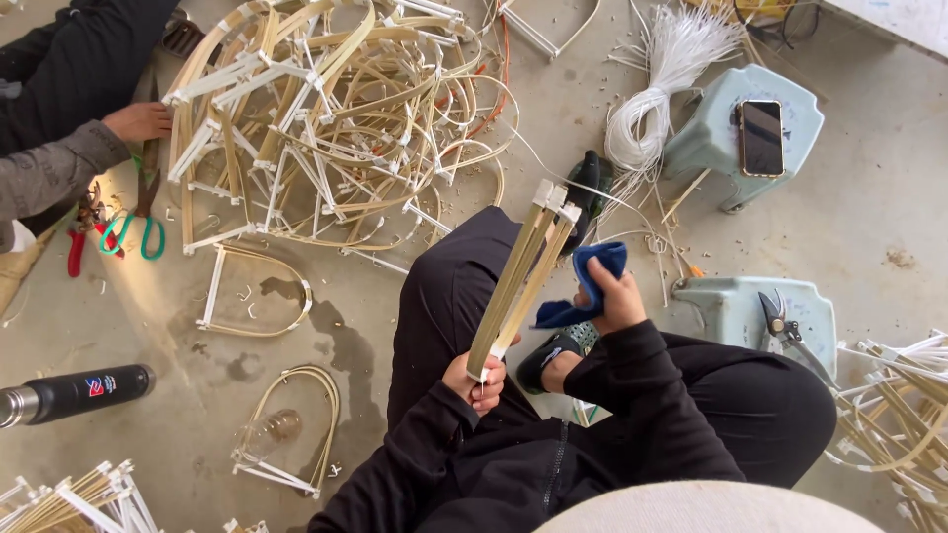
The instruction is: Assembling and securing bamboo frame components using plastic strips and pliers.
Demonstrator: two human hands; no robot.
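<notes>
While left fingers (481, 383) clamp bamboo strips (520, 276), right fingers (617, 296) clutch blue cloth (590, 281) near stool (736, 306).

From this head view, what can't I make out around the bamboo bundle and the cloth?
- Left hand: the bamboo bundle covers its palm, so the grip is unclear.
- Right hand: its fingers are buried in the blue cloth.
- Shears on the stool: too small to tell if the blades are shut.
- Black flask: cut off by the left edge.
</notes>
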